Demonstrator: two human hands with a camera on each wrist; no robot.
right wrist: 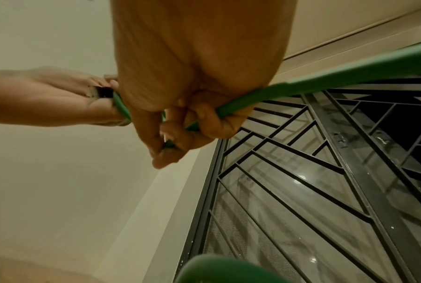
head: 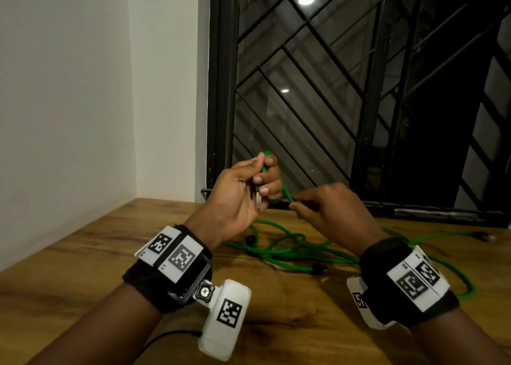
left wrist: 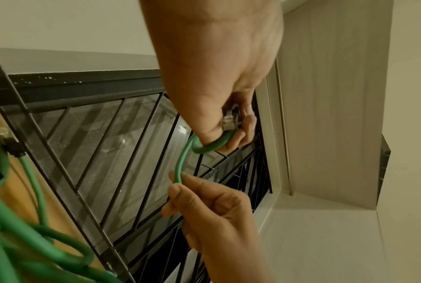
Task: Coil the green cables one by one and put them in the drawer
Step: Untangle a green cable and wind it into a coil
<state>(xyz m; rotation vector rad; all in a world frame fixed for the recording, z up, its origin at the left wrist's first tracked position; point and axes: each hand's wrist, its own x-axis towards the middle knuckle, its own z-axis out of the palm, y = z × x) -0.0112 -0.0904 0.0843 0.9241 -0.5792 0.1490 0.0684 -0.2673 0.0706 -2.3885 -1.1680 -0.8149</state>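
1. Your left hand [head: 243, 190]: raised above the wooden table [head: 91, 259], in front of the barred window [head: 359, 88]. Fingers curled around the green cable [head: 286, 192] near its end; a short bend of the cable shows above the thumb and forefinger. The metal plug [left wrist: 230, 120] at the cable's end sits against the palm, under the curled fingers.

2. Your right hand [head: 329, 210]: also off the table, just beside the left hand. Thumb and forefinger pinch the same cable a short way along from the left hand; the other fingers are curled over the cable, which leaves the hand at the little-finger side in the right wrist view.

3. Green cable, held part: runs in a short curve from your left hand down to your right.

4. Green cables, loose part [head: 290, 251]: a tangle of loops lying on the table below and behind both hands, spreading toward the right edge. Black connectors [head: 318, 268] show among the loops. Cannot tell how many separate cables make up the tangle.

5. Drawer: not in any view.

6. Wrist bands [head: 177, 257]: black, with white marker tiles, one on each wrist.
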